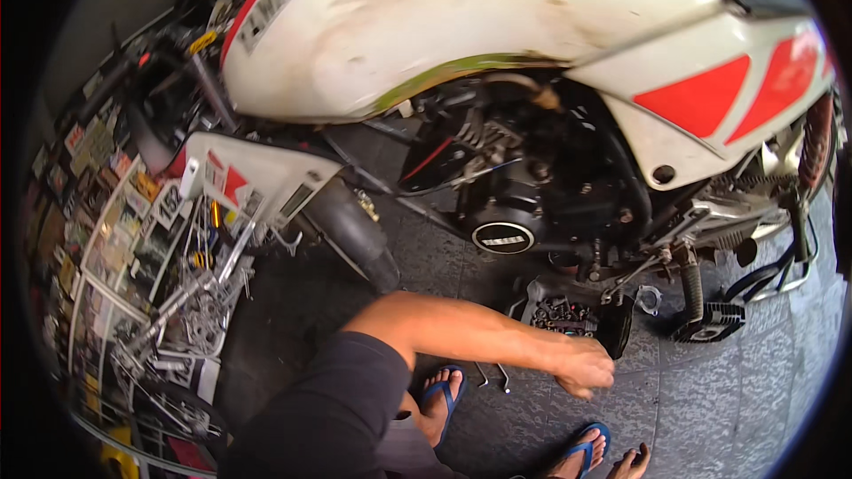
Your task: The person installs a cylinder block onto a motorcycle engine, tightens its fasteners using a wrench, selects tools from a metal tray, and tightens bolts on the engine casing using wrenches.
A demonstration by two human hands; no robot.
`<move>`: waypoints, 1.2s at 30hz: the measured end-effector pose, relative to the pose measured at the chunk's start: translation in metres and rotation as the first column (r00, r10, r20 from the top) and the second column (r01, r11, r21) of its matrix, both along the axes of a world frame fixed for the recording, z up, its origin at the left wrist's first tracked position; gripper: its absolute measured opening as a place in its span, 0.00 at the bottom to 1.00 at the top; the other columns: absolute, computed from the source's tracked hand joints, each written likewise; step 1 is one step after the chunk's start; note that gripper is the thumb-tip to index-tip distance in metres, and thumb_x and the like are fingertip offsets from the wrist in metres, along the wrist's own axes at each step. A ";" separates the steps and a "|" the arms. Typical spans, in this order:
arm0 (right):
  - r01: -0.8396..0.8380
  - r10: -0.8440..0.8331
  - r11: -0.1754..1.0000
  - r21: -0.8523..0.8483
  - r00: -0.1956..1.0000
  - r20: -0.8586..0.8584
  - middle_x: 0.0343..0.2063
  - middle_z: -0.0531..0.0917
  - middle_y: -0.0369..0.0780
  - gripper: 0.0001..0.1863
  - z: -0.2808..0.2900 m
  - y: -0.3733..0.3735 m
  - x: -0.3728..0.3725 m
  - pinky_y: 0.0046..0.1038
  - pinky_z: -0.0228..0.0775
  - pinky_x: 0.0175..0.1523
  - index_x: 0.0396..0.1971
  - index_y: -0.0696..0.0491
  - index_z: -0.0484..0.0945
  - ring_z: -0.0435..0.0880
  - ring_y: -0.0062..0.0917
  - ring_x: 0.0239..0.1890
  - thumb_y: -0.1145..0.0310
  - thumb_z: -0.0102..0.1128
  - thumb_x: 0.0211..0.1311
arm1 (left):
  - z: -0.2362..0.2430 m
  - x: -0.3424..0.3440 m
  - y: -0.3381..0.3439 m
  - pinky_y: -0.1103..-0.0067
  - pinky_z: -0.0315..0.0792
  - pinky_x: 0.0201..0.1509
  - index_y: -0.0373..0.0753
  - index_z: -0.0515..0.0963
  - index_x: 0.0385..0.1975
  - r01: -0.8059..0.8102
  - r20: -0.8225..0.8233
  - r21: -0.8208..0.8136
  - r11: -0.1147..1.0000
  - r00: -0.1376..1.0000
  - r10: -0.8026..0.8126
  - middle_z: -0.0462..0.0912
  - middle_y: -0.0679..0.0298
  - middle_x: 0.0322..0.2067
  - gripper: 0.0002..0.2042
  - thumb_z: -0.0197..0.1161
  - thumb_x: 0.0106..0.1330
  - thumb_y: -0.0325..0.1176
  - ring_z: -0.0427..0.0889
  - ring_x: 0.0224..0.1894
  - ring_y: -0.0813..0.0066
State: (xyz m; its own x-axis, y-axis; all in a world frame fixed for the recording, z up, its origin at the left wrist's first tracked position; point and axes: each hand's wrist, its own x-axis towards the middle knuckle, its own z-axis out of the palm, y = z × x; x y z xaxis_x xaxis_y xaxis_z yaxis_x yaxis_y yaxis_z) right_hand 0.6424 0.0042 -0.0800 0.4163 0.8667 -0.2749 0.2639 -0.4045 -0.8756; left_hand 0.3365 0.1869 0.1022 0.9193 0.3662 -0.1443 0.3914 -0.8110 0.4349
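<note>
My left hand (586, 368) is over the floor with its fingers curled closed; whatever may be in them is hidden. Just beyond it lies a tray of bolts and small metal parts (564, 315), with a dark, open-looking part (614, 328) at its right end. At the lower edge my right hand (632, 461) shows only in part, its visible fingers slightly apart and nothing seen in them. Ahead stands a white and red motorcycle (417, 27) with its dark engine (532, 186) exposed, the round side cover (502, 238) facing me.
A black finned engine part (710, 324) and a pale metal ring-like part (650, 300) lie on the tiled floor at right. Two thin bent rods (506, 379) lie near my blue sandals (454, 388). On the left stands a sticker-covered rack (115, 257) with metal tools (209, 315).
</note>
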 end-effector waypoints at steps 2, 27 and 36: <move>-0.018 0.018 0.999 0.033 1.000 -0.005 0.34 0.81 0.41 0.18 0.013 0.011 -0.009 0.25 0.72 0.33 0.53 0.56 0.76 0.77 0.23 0.31 0.68 0.57 0.65 | 0.043 -0.042 -0.012 0.63 0.76 0.41 0.35 0.77 0.29 -0.136 0.086 0.069 0.988 0.988 0.130 0.79 0.53 0.29 0.13 0.65 0.55 0.39 0.81 0.34 0.55; -0.233 0.022 0.761 0.605 0.942 0.335 0.26 0.71 0.31 0.21 0.322 0.109 -0.013 0.18 0.57 0.30 0.52 0.60 0.76 0.65 0.13 0.25 0.59 0.53 0.69 | 0.210 -0.301 -0.027 0.82 0.72 0.38 0.35 0.80 0.35 -0.941 0.879 0.196 0.276 0.294 0.376 0.81 0.69 0.28 0.08 0.60 0.69 0.34 0.78 0.32 0.82; -0.930 0.689 0.361 -0.062 0.221 0.690 0.26 0.80 0.45 0.12 0.320 0.144 -0.200 0.27 0.70 0.30 0.45 0.58 0.78 0.79 0.26 0.24 0.76 0.58 0.61 | 0.176 -0.307 -0.104 0.79 0.76 0.39 0.35 0.82 0.34 -0.886 0.663 0.264 0.382 0.454 0.595 0.85 0.62 0.31 0.07 0.64 0.63 0.33 0.84 0.34 0.73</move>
State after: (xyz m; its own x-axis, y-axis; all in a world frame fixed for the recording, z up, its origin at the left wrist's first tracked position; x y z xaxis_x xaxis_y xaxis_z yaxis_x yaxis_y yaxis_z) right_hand 0.4422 0.1477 0.2398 -0.6340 0.7725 0.0348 0.6905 0.5858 -0.4244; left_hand 0.0291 0.0833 0.2783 0.1071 0.7888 0.6052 0.8543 -0.3844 0.3499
